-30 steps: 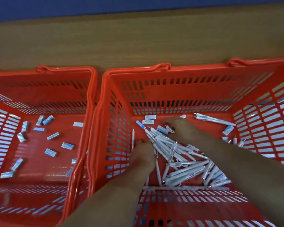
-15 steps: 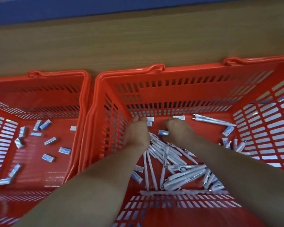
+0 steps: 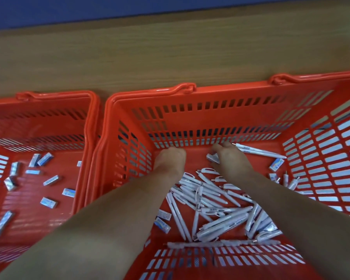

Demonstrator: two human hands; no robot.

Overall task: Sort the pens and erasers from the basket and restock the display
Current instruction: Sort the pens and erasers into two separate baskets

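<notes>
Both my hands reach into the right red basket [image 3: 150, 93], close to its far wall. My left hand [image 3: 169, 160] has its fingers curled down onto the basket floor, and whatever lies under them is hidden. My right hand [image 3: 230, 158] pinches a small white and blue eraser [image 3: 212, 158] at its thumb. A heap of white pens [image 3: 210, 199] lies between and under my forearms. Loose erasers lie in the same basket, one at the right [image 3: 276, 164] and two near my left forearm [image 3: 162, 219].
The left red basket [image 3: 55, 96] stands tight against the right one and holds several scattered erasers [image 3: 49, 202] and no pens. A single pen [image 3: 259, 151] lies by the far wall, right of my right hand. A wooden surface [image 3: 170, 53] runs behind both baskets.
Both hands moved from the pen heap to the far wall of the right basket. The left hand now covers the erasers that lay there, and the right hand has picked up an eraser.
</notes>
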